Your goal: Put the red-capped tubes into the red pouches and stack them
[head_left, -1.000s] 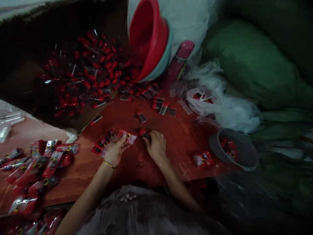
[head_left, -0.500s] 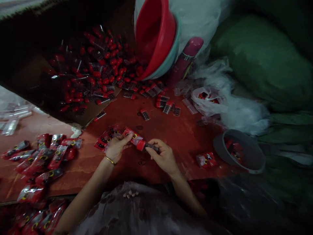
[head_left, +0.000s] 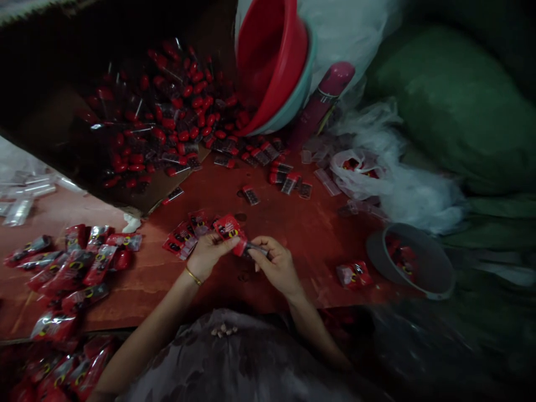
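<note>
The left hand (head_left: 208, 258) pinches a red packet (head_left: 228, 227). The right hand (head_left: 276, 267) grips a red-capped tube (head_left: 250, 249) lying crosswise, cap touching the packet's mouth.

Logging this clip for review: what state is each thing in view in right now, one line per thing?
left hand: grip shut on red sachet, raised off the table.
right hand: grip shut on red-capped vial, its cap at the sachet.
red basin: tipped on its side, nested in a teal basin.
grey bowl: tilted, holding red packets.
cardboard box: open, full of vials.
</note>
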A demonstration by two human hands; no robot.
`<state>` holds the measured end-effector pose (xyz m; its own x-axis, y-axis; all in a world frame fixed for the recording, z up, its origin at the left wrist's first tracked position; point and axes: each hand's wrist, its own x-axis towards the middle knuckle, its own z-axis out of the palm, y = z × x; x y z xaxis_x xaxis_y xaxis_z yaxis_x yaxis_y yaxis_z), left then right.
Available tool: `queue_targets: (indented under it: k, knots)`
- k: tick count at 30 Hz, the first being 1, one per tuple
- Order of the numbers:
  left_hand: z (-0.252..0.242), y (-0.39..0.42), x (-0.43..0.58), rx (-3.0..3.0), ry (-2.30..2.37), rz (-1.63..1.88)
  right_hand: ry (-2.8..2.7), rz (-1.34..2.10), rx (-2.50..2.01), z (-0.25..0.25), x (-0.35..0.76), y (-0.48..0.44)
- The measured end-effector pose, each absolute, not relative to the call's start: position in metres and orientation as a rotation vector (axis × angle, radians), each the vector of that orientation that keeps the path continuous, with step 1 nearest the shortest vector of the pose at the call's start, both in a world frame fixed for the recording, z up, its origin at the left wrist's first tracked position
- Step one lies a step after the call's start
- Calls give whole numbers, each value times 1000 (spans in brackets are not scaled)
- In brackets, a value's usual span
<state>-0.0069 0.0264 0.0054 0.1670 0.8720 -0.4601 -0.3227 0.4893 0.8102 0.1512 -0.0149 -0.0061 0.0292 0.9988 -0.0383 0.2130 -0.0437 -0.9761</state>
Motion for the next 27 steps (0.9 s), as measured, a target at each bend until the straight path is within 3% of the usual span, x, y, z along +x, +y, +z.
queue_targets:
  k: [9,27]
  knots:
    - [-6,13,21,478,1122,1198,-1017,986,-1425,-15,120,-8]
    - [-1,6,38,154,1065,1298,-981,888,-1418,-20,111,-7]
